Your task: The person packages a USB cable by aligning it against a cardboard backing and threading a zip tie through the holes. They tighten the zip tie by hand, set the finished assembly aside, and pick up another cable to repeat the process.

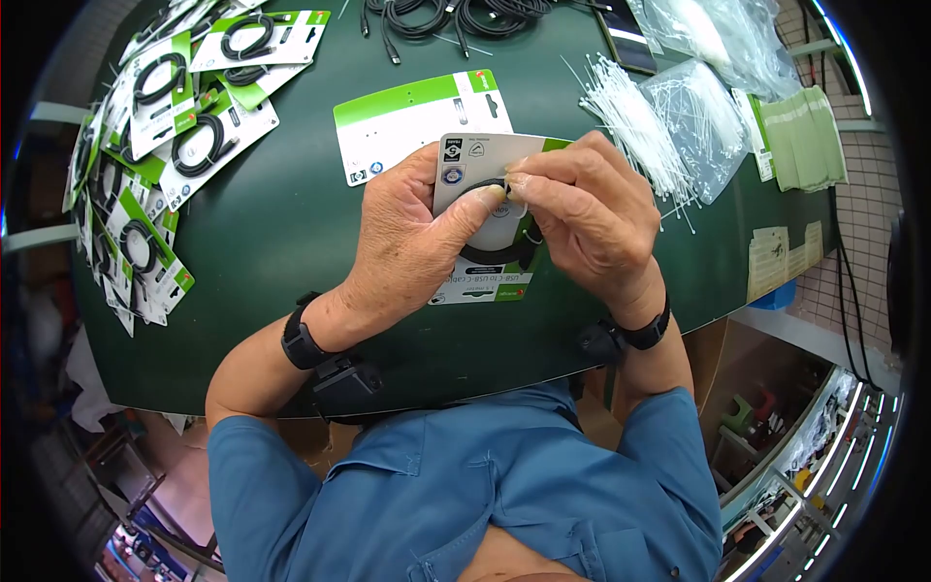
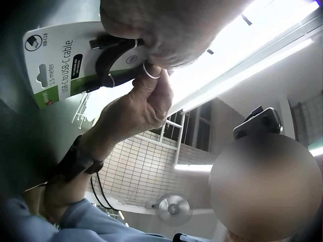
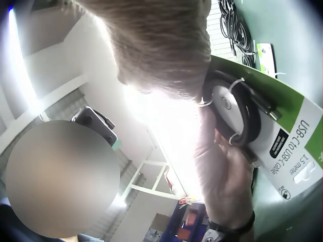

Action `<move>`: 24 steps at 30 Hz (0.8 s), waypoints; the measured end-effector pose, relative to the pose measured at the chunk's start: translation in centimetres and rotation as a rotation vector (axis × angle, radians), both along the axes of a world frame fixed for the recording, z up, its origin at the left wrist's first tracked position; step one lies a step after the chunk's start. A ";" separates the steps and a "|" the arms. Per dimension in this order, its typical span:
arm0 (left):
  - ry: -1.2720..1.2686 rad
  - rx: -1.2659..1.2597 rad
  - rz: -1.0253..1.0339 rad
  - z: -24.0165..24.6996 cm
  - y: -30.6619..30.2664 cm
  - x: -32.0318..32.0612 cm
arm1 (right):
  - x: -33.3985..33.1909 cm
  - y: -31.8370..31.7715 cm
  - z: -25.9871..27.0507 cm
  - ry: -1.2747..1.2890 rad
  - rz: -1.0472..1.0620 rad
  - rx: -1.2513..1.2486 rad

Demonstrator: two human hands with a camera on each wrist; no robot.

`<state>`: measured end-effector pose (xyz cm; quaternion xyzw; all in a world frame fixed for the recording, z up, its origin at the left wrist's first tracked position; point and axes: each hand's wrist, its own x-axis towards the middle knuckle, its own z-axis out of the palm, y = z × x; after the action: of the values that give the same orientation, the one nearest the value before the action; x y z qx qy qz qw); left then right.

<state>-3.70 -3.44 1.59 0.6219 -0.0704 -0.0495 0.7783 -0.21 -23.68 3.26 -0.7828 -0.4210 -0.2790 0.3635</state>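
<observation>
My left hand (image 1: 402,238) holds a white and green packaging card (image 1: 504,147), its thumb across the front. A coiled black USB-C cable (image 1: 495,256) lies against the card, and its metal plug (image 3: 274,115) shows in the right wrist view. Thin white cable ties (image 3: 237,83) loop round the coil. Thumb and forefinger of my right hand (image 1: 593,209) pinch at a white cable tie (image 2: 147,70) near the top of the coil, beside the left thumb tip. The pinched end is mostly hidden by the fingertips.
A bare card (image 1: 407,121) lies beyond the hands on the green table (image 1: 281,252). Finished-looking cable cards (image 1: 145,155) are heaped at the left. Loose black cables (image 1: 427,19) lie at the back. White ties (image 1: 635,121), plastic bags (image 1: 703,121) and stacked green cards (image 1: 805,141) stand at the right.
</observation>
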 end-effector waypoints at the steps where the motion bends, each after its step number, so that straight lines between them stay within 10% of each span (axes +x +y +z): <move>1: -0.002 0.002 0.001 0.0 0.0 0.0 | 0.1 -0.1 0.1 0.025 0.008 -0.014; 7: -0.009 0.078 -0.029 0.2 0.3 0.1 | 0.3 -1.0 1.1 0.167 0.037 -0.064; 15: -0.014 -0.036 -0.079 1.5 0.6 0.2 | 1.1 -2.4 0.7 0.605 -0.199 0.582; 18: -0.039 -0.128 -0.111 1.6 0.2 -0.2 | 1.9 -3.2 -0.7 1.336 0.107 0.622; 24: -0.026 -0.097 -0.149 1.3 0.3 -0.5 | 1.0 -1.7 -1.7 1.595 0.485 0.666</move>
<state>-4.19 -3.09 2.86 0.5770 -0.1288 -0.0960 0.8008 0.83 -25.38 1.58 -0.4874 -0.0943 0.3246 0.8051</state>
